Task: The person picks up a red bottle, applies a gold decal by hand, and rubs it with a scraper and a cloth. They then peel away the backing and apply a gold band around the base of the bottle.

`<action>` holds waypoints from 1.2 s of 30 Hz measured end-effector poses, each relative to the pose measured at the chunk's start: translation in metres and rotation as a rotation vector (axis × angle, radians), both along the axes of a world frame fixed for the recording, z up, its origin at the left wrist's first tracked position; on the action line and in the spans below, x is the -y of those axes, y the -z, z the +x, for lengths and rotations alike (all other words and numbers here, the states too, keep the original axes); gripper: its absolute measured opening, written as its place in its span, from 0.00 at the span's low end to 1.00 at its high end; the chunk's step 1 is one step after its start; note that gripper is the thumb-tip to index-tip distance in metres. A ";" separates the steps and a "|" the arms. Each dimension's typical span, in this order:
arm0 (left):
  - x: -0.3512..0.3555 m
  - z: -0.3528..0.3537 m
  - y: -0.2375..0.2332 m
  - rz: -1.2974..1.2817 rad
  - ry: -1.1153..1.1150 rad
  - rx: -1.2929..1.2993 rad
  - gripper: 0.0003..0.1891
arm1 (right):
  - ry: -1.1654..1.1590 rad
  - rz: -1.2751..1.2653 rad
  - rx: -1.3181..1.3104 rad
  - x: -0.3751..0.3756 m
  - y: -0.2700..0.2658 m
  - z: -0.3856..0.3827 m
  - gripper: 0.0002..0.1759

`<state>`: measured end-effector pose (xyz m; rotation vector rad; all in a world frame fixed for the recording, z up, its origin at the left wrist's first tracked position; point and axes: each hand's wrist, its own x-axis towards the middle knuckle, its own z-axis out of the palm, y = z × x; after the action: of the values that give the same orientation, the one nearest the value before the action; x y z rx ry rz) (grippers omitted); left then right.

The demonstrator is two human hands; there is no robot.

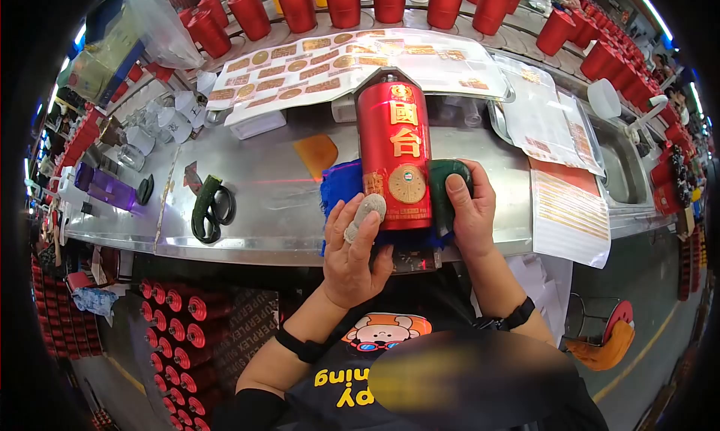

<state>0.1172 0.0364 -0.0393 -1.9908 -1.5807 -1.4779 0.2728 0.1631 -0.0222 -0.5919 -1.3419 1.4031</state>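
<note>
A red bottle (396, 146) with gold characters and a round gold emblem lies on a blue cloth (343, 182), its neck pointing away from me. My left hand (354, 255) is at the bottle's lower left, fingers stretched out and thumb apart. Pale grey covers (370, 210) sit on some of its fingertips, which touch the bottle's side. My right hand (476, 214) is closed around a smooth dark green pad (448, 187) against the bottle's right side. The palm side of my right fingers is hidden.
Sheets of gold labels (300, 67) lie behind the bottle, more (551, 116) at right. A green-handled tool (206, 210) and purple bottle (105, 187) lie left. Red bottles (345, 4) line the conveyor. A sink (626, 169) is far right; crated red bottles (180, 330) stand below left.
</note>
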 end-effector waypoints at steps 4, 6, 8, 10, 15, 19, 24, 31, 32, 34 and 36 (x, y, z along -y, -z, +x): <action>0.000 0.000 0.000 0.000 0.000 0.001 0.34 | -0.005 0.005 -0.004 0.000 -0.001 0.000 0.17; 0.001 -0.003 0.000 -0.021 0.016 -0.048 0.34 | 0.000 0.010 0.005 0.000 0.000 0.000 0.17; 0.002 -0.004 0.000 -0.032 0.025 -0.072 0.34 | 0.006 0.012 0.012 0.000 0.000 0.000 0.17; 0.002 -0.004 0.000 -0.030 0.027 -0.070 0.34 | 0.006 0.007 0.009 0.000 0.000 0.000 0.17; 0.002 -0.004 0.000 -0.030 0.026 -0.067 0.34 | -0.008 0.002 0.004 0.000 -0.001 0.000 0.17; 0.002 -0.003 0.000 -0.030 0.028 -0.061 0.34 | -0.024 0.005 0.036 0.000 0.000 0.002 0.18; 0.001 -0.001 0.000 -0.021 0.007 -0.021 0.34 | -0.005 -0.014 -0.014 0.001 -0.002 -0.001 0.17; 0.001 0.000 0.001 -0.017 0.001 0.011 0.34 | -0.003 -0.010 0.002 0.000 0.000 0.000 0.17; 0.001 0.000 0.001 -0.017 0.002 0.014 0.34 | -0.003 -0.010 0.002 0.000 0.000 0.000 0.17; 0.000 0.000 0.001 -0.017 0.005 0.021 0.35 | 0.001 -0.006 0.005 0.000 -0.001 0.000 0.17; 0.000 0.000 0.002 -0.014 0.009 0.020 0.35 | 0.000 -0.008 0.003 0.001 -0.001 0.000 0.17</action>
<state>0.1172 0.0359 -0.0412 -1.9990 -1.5964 -1.4989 0.2729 0.1625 -0.0213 -0.5991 -1.3396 1.4088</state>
